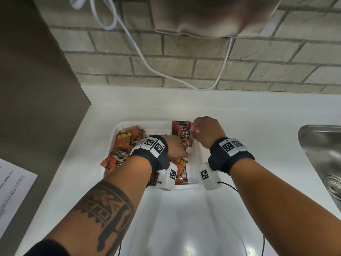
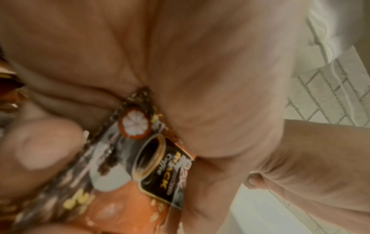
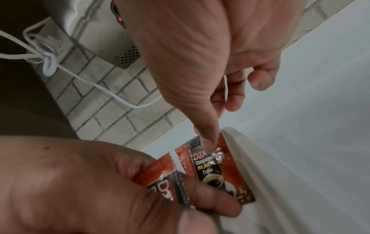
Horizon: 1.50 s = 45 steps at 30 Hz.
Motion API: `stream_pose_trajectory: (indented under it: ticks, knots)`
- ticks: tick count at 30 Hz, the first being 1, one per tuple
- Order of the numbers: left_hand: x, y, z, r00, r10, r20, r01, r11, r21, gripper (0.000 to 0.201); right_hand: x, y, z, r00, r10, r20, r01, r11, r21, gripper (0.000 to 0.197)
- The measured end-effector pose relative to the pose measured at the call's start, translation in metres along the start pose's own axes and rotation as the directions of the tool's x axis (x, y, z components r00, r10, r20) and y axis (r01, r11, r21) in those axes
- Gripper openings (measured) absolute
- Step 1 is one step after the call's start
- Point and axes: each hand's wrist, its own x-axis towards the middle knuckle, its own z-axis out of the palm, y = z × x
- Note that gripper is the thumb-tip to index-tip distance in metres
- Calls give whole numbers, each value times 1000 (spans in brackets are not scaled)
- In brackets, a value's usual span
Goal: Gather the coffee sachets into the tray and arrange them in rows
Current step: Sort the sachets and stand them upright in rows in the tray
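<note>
Loose coffee sachets (image 1: pixel 122 143): lying jumbled at centre-left of the frame inside the tray (image 1: pixel 195 154).
Left hand (image 1: pixel 175 146): fingers pinching 1 sachet (image 2: pixel 160 166); grip is looking shallow, so it may be slipping.
Row (image 1: pixel 181 130): standing overlapped; a nudge risks toppling it.
Right hand (image 1: pixel 206 132): thumb pressing the row; its other fingers are partly hidden.
</note>
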Motion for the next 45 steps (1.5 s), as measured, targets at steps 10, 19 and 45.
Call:
stream_pose_trajectory:
  ticks: [10,19,45]
  knots:
    - [4,1,-3,1000,-3,-27,2,998,-63,47,3,-5,4,1000,7,21,-7,999,-44,30]
    - [6,0,-2,1000,0,-29,-2,998,-61,41,2,-3,1,1000,7,18,-7,1000,-10,23]
    - [-11,-1,2,997,-4,82,36,920,-390,76,-12,3,-22,1000,-2,-24,5,989,145,16]
